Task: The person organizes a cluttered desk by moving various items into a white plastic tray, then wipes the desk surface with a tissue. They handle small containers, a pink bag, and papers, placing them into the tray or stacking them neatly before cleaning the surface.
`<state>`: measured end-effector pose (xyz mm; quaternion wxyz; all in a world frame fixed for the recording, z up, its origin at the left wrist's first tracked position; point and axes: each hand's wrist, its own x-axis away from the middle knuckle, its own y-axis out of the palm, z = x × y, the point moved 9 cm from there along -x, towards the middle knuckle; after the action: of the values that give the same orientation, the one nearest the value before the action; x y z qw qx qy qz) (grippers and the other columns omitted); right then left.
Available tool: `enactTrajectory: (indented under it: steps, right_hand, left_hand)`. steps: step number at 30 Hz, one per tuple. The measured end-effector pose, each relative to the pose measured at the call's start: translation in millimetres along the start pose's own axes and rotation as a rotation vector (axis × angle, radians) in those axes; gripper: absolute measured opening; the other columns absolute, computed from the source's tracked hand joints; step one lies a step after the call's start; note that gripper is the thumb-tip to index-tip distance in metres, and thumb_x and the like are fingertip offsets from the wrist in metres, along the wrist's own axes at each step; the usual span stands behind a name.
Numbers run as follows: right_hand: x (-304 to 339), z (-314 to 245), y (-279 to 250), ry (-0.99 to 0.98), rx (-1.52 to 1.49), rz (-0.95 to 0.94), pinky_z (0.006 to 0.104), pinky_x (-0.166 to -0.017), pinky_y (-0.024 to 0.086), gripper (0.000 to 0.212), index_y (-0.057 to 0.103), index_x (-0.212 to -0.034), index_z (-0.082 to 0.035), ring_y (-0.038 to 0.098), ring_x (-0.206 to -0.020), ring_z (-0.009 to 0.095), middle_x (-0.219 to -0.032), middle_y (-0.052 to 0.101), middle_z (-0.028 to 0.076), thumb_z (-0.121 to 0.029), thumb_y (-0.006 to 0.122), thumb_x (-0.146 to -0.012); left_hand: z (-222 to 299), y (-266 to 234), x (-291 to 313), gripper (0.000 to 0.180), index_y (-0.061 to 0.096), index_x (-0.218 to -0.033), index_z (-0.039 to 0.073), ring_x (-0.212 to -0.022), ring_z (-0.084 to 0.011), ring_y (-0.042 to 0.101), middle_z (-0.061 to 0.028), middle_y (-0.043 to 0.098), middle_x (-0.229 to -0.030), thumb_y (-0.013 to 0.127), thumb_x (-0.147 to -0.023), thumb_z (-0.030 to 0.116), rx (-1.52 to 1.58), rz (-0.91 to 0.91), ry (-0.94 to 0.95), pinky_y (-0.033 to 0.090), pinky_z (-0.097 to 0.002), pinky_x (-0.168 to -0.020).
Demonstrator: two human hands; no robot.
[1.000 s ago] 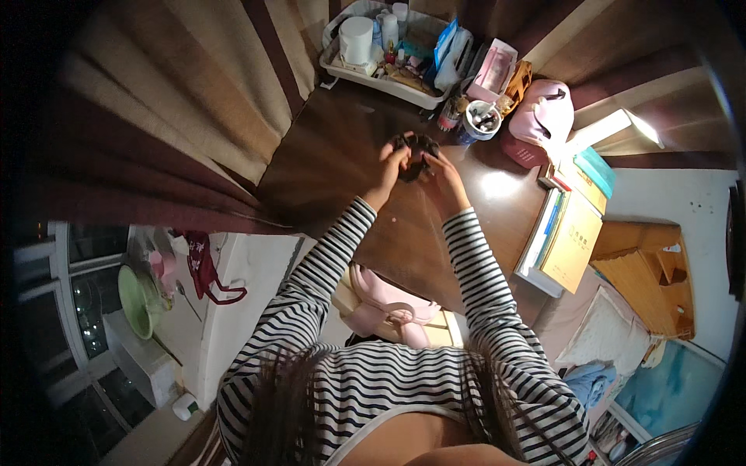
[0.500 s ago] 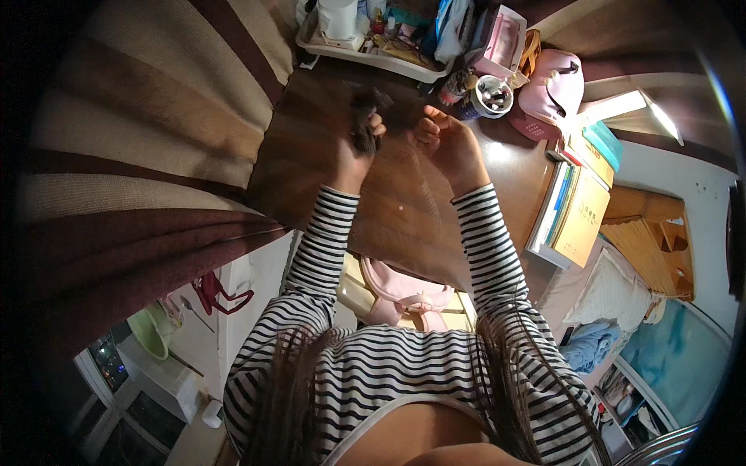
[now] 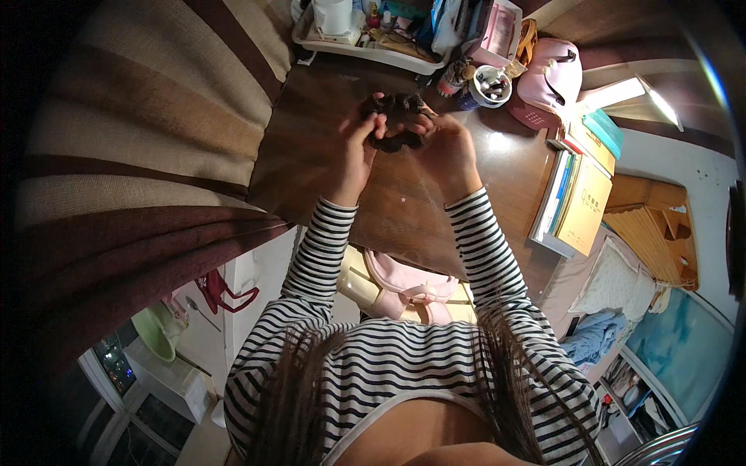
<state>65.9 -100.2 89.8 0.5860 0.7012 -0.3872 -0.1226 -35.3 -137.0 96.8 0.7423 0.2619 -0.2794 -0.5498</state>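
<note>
Above the far part of the brown table (image 3: 388, 210), both my hands grip a dark brown, fuzzy scrunchie (image 3: 402, 102), which looks stretched into a loop. My left hand (image 3: 360, 146) is closed on its left side, thumb and fingertips pressed against it. On the other side, my right hand (image 3: 451, 146) has its fingers hooked through the loop, and part of the scrunchie shows below them. Some fingers of each hand are hidden behind the dark material.
A white tray (image 3: 373, 54) of small items stands at the back. To its right are a cup of pens (image 3: 491, 87), a pink bag (image 3: 550, 78), a lit lamp (image 3: 622, 99) and upright books (image 3: 579, 202). Curtains (image 3: 148, 116) hang at left; a pink bag-like item (image 3: 408, 276) lies below the table edge.
My right hand has come leftward and taken hold of the scrunchie, which was bunched in my left hand alone. It is now spread between both hands.
</note>
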Motion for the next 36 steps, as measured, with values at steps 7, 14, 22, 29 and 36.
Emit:
enactTrajectory:
  steps: [7,14,22,29,36]
  right_hand:
    - [27,-24,-25,-0.002,0.137,0.002,0.0279,-0.069,0.045,0.016,0.054,-0.099,-0.004,0.038,-0.05,0.008,-0.064,0.043,-0.002,-0.012,0.05,-0.086]
    - [-18,-31,0,-0.2,0.554,0.032,0.0253,-0.077,0.045,0.031,0.047,-0.118,0.001,0.055,-0.084,0.012,-0.092,0.058,0.005,-0.008,0.052,-0.089]
    - [-20,-49,-73,-0.271,0.889,0.345,0.0221,-0.078,0.042,0.022,0.052,-0.107,-0.003,0.051,-0.088,0.009,-0.097,0.055,0.001,-0.016,0.054,-0.089]
    - [7,-31,-112,-0.142,0.804,0.389,0.0248,-0.077,0.042,0.021,0.053,-0.107,-0.008,0.053,-0.086,0.009,-0.1,0.053,-0.002,-0.019,0.049,-0.09]
    - [31,-45,-103,-0.176,0.819,0.4,0.0239,-0.076,0.042,0.018,0.053,-0.104,-0.007,0.053,-0.083,0.008,-0.094,0.053,-0.002,-0.017,0.048,-0.09]
  left_hand:
    - [39,-47,-10,0.002,0.048,-0.083,0.005,-0.062,-0.0118,0.039,-0.0007,0.041,-0.07,0.048,-0.085,0.004,0.37,0.026,0.053,0.034,-0.0266,-0.061]
    - [-39,-35,-24,0.033,0.05,-0.112,0.006,-0.101,-0.0131,0.05,-0.0062,0.053,-0.106,0.06,-0.085,0.022,-0.426,0.228,-0.055,0.044,-0.029,-0.082]
    - [-42,-60,-101,0.06,0.036,-0.129,0.0,-0.109,-0.0208,0.05,-0.0126,0.04,-0.131,0.056,-0.086,0.037,-0.268,0.24,-0.139,0.048,-0.0356,-0.088]
    - [-11,-17,-241,0.053,0.026,-0.13,-0.003,-0.118,-0.026,0.043,-0.0149,0.036,-0.132,0.05,-0.089,0.019,-0.266,0.116,0.105,0.045,-0.0403,-0.093]
    - [-65,-22,-187,0.04,0.031,-0.119,0.003,-0.092,-0.0234,0.057,-0.0143,0.046,-0.109,0.051,-0.087,0.018,-0.33,0.261,-0.033,0.053,-0.0381,-0.074]
